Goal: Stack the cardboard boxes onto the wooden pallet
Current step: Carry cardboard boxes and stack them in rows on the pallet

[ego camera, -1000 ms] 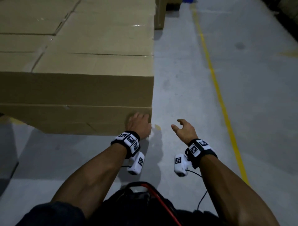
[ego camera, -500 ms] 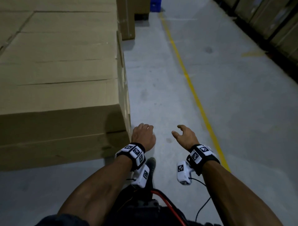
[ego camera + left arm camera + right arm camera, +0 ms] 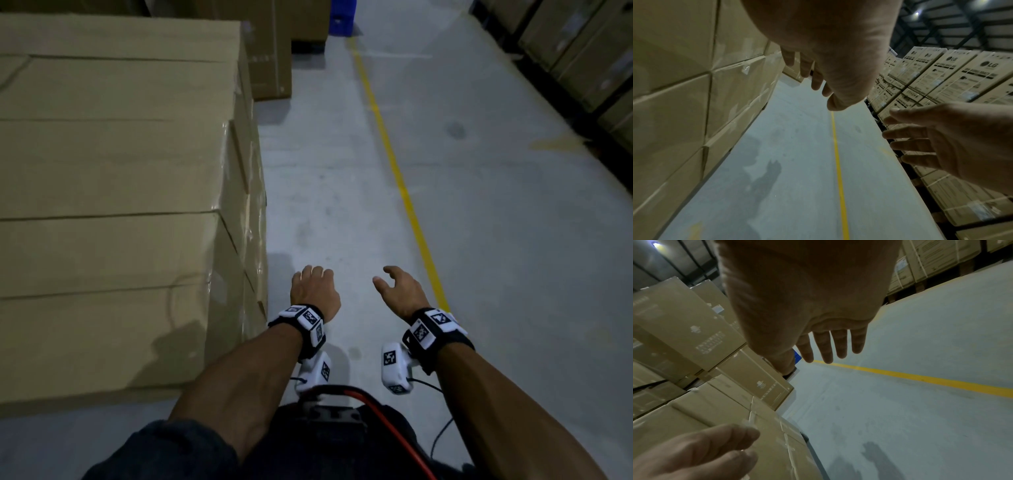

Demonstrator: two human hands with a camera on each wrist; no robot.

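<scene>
Left hand empty, fingers loosely extended, touching nothing. Right hand likewise released, fingers spread. Stacked cardboard boxes just left of left hand; pallet not visible.

Dim and murky throughout, grainy in the dark corners. Lit from small ceiling lamps overhead, throwing soft hand shadows onto the grey floor. Faint glare off tape on the cardboard boxes. Strongly bowed at the wrist-view edges; soft and out of focus on the nearest palms.
</scene>
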